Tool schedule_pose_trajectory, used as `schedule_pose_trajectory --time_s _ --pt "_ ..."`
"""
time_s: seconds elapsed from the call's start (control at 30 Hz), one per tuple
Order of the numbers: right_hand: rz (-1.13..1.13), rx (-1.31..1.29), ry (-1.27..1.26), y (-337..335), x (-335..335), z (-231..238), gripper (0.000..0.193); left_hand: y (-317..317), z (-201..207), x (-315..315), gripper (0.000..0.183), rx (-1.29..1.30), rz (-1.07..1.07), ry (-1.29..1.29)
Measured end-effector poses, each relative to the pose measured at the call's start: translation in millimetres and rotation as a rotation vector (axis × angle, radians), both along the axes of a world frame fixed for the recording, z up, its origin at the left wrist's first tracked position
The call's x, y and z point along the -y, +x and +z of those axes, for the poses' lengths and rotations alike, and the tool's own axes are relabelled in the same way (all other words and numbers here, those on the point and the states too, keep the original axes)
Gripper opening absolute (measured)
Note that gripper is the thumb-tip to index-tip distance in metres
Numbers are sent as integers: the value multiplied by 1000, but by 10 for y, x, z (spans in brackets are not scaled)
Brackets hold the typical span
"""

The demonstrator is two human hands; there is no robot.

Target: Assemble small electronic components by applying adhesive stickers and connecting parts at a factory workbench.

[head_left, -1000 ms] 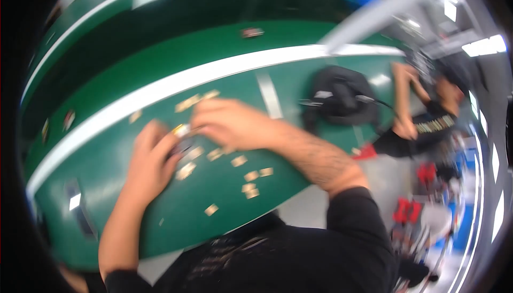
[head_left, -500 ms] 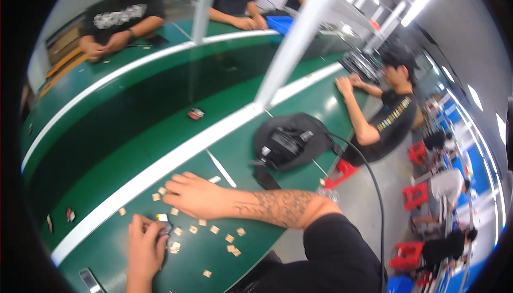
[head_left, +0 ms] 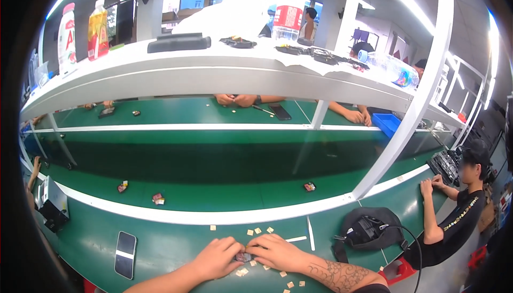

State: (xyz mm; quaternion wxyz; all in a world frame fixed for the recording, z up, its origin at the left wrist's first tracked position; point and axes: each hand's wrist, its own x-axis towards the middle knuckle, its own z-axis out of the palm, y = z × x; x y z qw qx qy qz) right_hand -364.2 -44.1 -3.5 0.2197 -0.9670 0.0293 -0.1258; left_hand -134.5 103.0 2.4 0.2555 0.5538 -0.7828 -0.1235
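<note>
One held part (head_left: 243,257) — two phones (head_left: 125,254)

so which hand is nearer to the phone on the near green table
Left. The left hand is to the right of the phone, not touching it; the right hand is farther right, beyond the left hand.

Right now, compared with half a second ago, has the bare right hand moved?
Yes: judged against the white rail edging the green table, the bare right hand has drawn away from it, to the small dark part at the left hand.
</note>
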Motion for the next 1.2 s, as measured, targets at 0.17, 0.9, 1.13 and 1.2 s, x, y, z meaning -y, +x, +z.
schedule_pose_trajectory --time_s 0.17,0.9,1.13,1.2 --pt "-22 18 -23 39 37 -39 36 35 21 35 41 -3 3 5" --pt "-89 11 250 40 73 60 21 51 9 15 26 57 14 5" --pt "-72 -17 381 -48 -19 69 27 -6 8 -143 22 70 -2 -46" --pt "-102 10 335 -46 -34 32 25 11 -1 -115 22 73 -18 -56"
